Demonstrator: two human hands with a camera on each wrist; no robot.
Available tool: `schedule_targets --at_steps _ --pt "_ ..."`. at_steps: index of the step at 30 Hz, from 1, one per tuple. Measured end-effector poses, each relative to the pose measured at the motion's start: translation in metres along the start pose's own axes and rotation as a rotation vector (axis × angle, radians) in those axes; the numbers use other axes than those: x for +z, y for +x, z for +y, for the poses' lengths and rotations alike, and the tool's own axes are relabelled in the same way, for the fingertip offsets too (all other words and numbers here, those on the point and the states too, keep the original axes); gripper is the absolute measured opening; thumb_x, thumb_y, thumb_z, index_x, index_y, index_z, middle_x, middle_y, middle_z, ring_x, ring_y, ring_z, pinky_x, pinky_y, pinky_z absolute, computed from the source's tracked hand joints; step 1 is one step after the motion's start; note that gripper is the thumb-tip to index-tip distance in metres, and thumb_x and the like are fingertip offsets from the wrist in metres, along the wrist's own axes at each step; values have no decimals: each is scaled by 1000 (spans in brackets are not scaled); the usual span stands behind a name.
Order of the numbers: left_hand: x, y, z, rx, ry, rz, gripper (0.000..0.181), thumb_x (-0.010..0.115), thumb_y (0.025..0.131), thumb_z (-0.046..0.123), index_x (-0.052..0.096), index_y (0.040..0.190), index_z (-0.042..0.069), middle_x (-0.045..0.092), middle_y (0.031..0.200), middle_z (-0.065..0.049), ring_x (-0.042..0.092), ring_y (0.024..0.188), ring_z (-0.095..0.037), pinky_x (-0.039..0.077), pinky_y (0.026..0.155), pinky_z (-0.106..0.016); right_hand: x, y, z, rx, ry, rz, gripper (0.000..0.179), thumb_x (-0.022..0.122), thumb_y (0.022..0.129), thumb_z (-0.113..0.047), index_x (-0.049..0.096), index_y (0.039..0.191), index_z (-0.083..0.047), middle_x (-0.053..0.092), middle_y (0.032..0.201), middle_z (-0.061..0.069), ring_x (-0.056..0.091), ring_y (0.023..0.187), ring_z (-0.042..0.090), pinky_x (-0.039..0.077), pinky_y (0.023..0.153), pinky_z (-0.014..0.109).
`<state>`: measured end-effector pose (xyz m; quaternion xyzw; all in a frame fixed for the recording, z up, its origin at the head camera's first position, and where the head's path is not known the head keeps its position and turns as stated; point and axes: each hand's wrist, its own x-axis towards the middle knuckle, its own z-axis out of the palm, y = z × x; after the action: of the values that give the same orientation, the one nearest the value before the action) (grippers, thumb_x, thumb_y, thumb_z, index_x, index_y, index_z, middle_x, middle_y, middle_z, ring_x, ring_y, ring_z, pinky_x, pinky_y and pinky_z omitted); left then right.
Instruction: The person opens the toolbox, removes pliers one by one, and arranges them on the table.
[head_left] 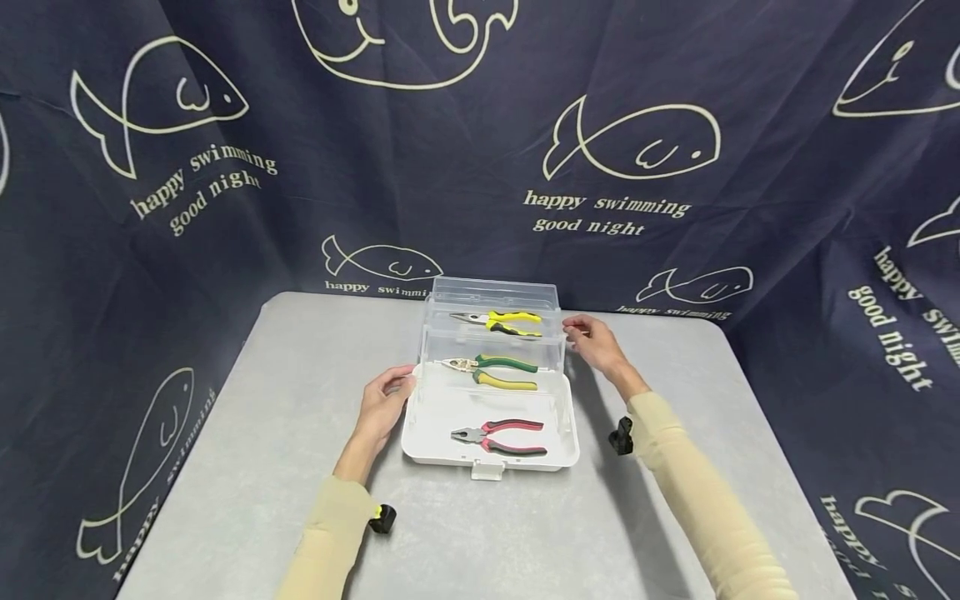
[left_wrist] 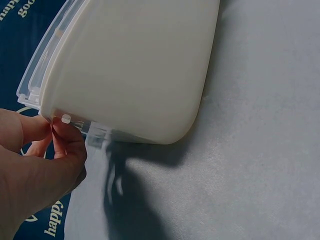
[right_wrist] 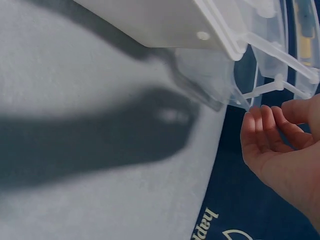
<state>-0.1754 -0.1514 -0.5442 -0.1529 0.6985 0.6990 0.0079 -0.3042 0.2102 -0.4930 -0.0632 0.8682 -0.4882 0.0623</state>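
A white toolbox point(head_left: 435, 408) stands opened on the table, its clear lid point(head_left: 495, 292) and clear fold-out trays point(head_left: 450, 346) raised at the back. Red-and-black pliers point(head_left: 513, 425) lie in the white base. Green-and-yellow pliers point(head_left: 506, 362) lie in the tray behind, and yellow-and-black long-nose pliers point(head_left: 513, 317) in the rearmost one. My left hand point(head_left: 382, 404) pinches the base's rim at the back left corner, thumb and index finger together in the left wrist view. At the trays' right side, my right hand point(head_left: 596, 343) has loosely bent fingers; whether the fingertips touch the clear plastic is unclear.
White hinge arms point(right_wrist: 280, 55) link the trays on the right side. A white latch point(head_left: 487, 472) hangs at the toolbox's front. The grey table point(head_left: 322, 358) ends at the back against a dark blue curtain point(head_left: 480, 167) with fish drawings.
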Motion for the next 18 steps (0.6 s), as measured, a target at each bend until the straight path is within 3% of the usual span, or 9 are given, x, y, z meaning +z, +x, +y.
schedule_targets --at_steps 3,8,11,18 --pt "0 -1 0 2 7 0 30 63 102 10 66 131 3 61 117 -10 57 105 -18 52 84 -26 -2 0 -7 2 -36 14 30 45 108 -6 58 127 13 62 126 32 62 115 45 55 91 33" --pt "0 0 0 -4 9 2 30 63 102 10 66 131 4 61 118 -11 56 105 -19 52 83 -23 -7 -1 -14 -23 -54 43 27 49 108 -10 60 122 11 64 123 31 64 113 43 48 80 15" --pt "0 1 0 -7 9 6 30 63 102 9 67 131 5 62 118 -11 57 106 -19 52 82 -22 -8 -1 -17 -52 -77 74 25 52 108 -12 62 119 9 67 118 29 66 108 39 49 81 18" --pt "0 0 0 -3 5 8 30 64 102 9 67 131 4 62 117 -12 56 105 -18 51 80 -21 -10 -1 -28 -134 -131 142 21 58 104 -12 66 113 5 68 111 23 65 103 33 50 93 38"
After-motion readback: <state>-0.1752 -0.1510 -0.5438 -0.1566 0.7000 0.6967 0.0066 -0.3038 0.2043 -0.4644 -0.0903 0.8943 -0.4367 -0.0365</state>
